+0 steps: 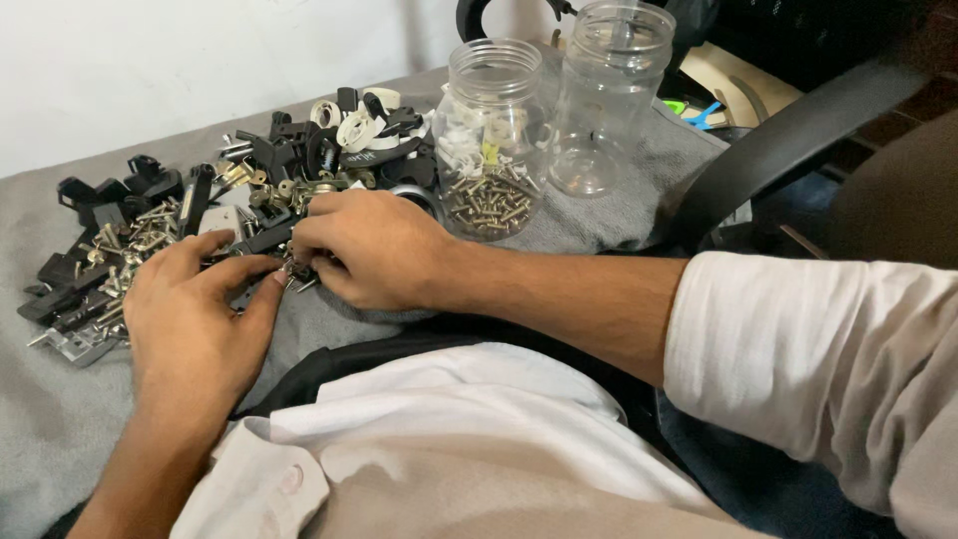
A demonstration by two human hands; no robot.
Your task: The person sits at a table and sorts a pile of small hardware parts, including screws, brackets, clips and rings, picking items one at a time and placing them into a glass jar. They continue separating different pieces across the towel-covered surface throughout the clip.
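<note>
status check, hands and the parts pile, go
Left hand and right hand pinch small screws together at pile edge. Jar with screws and empty jar stand behind. Nothing blocking.

The grey cloth (40,439) looks soft, matt and slightly fuzzy, and on it the screws (135,245) are shiny metal among matt black plastic parts (289,150) and glossy white plastic clips (354,128). Behind these, the two jars (494,135) are clear, smooth, glossy plastic, the nearer one holding more bright metal screws. The white sleeve (798,369) nearest the camera is smooth, matt woven cloth.
</note>
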